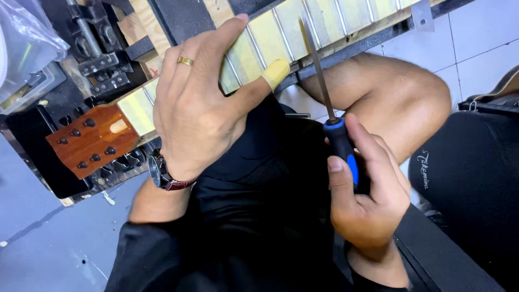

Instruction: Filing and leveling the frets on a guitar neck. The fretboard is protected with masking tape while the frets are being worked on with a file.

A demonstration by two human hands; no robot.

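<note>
My left hand (189,113) lies flat over the guitar neck (270,38), palm down, fingers spread across the yellow-taped fretboard rather than curled round it; the thumb, wrapped in yellow tape, presses the near edge of the neck. I'd call those fingers open and resting, not gripping. The neck runs diagonally from the brown headstock (94,139) at lower left up toward the top right, lying on a dark bench (178,16) with a metal clamp (100,59) just beyond my knuckles.

My right hand (367,189) has its fingers closed tight around the blue-and-black handle of a file (319,75). Its narrow steel blade points up and away, the tip reaching over the near edge of the neck between two frets, just right of my taped thumb.

Room is tight on the left, where headstock, clamp and a clear plastic bag (24,43) crowd together. To the right of the blade the fretboard lies uncovered along its length. Below the edge, my bare knee (400,103) sits close under the neck, with white floor tiles (476,38) beyond.
</note>
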